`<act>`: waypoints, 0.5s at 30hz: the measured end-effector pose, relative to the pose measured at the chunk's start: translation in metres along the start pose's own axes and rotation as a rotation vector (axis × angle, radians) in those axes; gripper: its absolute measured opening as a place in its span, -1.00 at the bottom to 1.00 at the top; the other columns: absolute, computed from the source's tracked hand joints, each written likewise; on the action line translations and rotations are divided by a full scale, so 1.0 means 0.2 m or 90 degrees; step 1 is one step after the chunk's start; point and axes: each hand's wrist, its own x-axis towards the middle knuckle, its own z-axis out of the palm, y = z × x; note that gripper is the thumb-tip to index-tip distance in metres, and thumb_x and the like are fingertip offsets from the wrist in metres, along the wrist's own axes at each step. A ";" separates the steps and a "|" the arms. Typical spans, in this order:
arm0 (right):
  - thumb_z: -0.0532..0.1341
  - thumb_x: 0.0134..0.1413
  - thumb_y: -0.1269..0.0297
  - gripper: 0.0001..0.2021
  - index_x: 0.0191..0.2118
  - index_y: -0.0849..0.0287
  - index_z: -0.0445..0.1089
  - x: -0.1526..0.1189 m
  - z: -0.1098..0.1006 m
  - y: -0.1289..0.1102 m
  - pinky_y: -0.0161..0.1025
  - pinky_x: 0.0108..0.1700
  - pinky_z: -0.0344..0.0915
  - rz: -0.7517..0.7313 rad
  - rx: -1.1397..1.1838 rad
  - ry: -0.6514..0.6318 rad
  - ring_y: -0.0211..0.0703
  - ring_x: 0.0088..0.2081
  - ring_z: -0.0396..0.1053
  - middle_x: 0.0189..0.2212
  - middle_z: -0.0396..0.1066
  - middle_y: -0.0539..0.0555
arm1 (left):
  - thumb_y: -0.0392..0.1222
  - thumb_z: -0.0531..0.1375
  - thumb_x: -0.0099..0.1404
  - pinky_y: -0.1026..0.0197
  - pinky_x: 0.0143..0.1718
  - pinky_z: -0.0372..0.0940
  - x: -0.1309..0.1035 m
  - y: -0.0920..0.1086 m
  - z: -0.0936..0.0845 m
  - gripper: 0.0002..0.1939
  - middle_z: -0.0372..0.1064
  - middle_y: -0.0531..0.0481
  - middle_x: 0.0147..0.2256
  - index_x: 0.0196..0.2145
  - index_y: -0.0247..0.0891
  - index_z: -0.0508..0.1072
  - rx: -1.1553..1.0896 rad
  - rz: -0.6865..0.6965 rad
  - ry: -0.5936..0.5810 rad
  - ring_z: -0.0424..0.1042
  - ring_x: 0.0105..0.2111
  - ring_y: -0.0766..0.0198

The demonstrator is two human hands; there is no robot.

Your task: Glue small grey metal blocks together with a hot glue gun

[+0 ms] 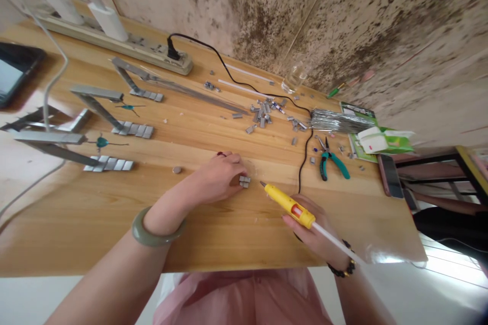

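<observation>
My left hand [219, 177] rests on the table with its fingers pinched on small grey blocks [244, 182], whose ends stick out past the fingertips. My right hand [318, 233] is wrapped round a yellow hot glue gun [284, 200]. A long white glue stick [335, 241] runs out of the gun's back end. The nozzle points at the grey blocks, a short gap away from them. Left of my left hand lies a small round grey piece [177, 169]. Several grey angled stands [109, 163] with segmented feet stand farther left, two with a teal piece on thin wire.
Loose grey blocks [263, 111] lie beyond my hands, near a bundle of thin wires [339, 121]. Teal-handled pliers [334, 163] and a phone [390, 176] are at the right. A black cord [305, 157] crosses the table from the power strip [152, 53]. A clear glass [293, 78] stands by the wall.
</observation>
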 end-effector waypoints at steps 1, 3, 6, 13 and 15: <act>0.16 0.19 0.25 -0.91 -0.20 0.11 0.29 0.00 0.00 0.00 -0.21 -0.17 0.36 0.005 -0.004 -0.005 -0.11 -0.21 0.41 -0.25 0.41 0.09 | -0.22 0.22 0.20 0.13 -0.11 0.21 0.00 0.00 0.00 -0.89 0.37 -0.05 -0.25 -0.28 -0.21 0.49 0.001 0.001 0.001 0.37 -0.20 0.15; 0.16 0.19 0.24 -0.88 -0.18 0.11 0.30 -0.01 0.00 0.01 -0.18 -0.16 0.38 0.010 -0.011 -0.014 -0.09 -0.19 0.42 -0.22 0.42 0.11 | -0.23 0.21 0.20 0.12 -0.11 0.22 0.00 -0.01 0.00 -0.89 0.38 -0.06 -0.25 -0.28 -0.21 0.49 0.000 0.001 0.007 0.38 -0.20 0.15; 0.16 0.20 0.22 -0.84 -0.13 0.11 0.30 -0.03 0.01 0.02 -0.16 -0.12 0.39 0.006 -0.016 -0.007 -0.07 -0.15 0.42 -0.18 0.43 0.13 | -0.23 0.20 0.20 0.13 -0.12 0.25 0.01 -0.02 0.00 -0.88 0.40 -0.07 -0.24 -0.27 -0.22 0.49 -0.016 0.003 0.017 0.39 -0.19 0.14; 0.17 0.19 0.20 -0.81 -0.09 0.08 0.30 -0.04 0.03 0.04 -0.17 -0.07 0.40 0.012 0.004 0.041 -0.08 -0.10 0.42 -0.14 0.43 0.12 | -0.18 0.16 0.22 0.17 -0.17 0.30 0.00 -0.01 -0.04 -0.79 0.47 -0.06 -0.24 -0.19 -0.24 0.48 -0.131 -0.060 0.050 0.43 -0.24 0.18; 0.17 0.19 0.19 -0.82 -0.10 0.07 0.30 -0.04 0.04 0.04 -0.17 -0.08 0.40 0.011 0.010 0.045 -0.08 -0.11 0.43 -0.15 0.44 0.11 | -0.13 0.16 0.22 0.17 -0.16 0.31 0.00 -0.02 -0.05 -0.76 0.48 -0.06 -0.22 -0.19 -0.24 0.49 -0.164 -0.078 0.056 0.45 -0.24 0.18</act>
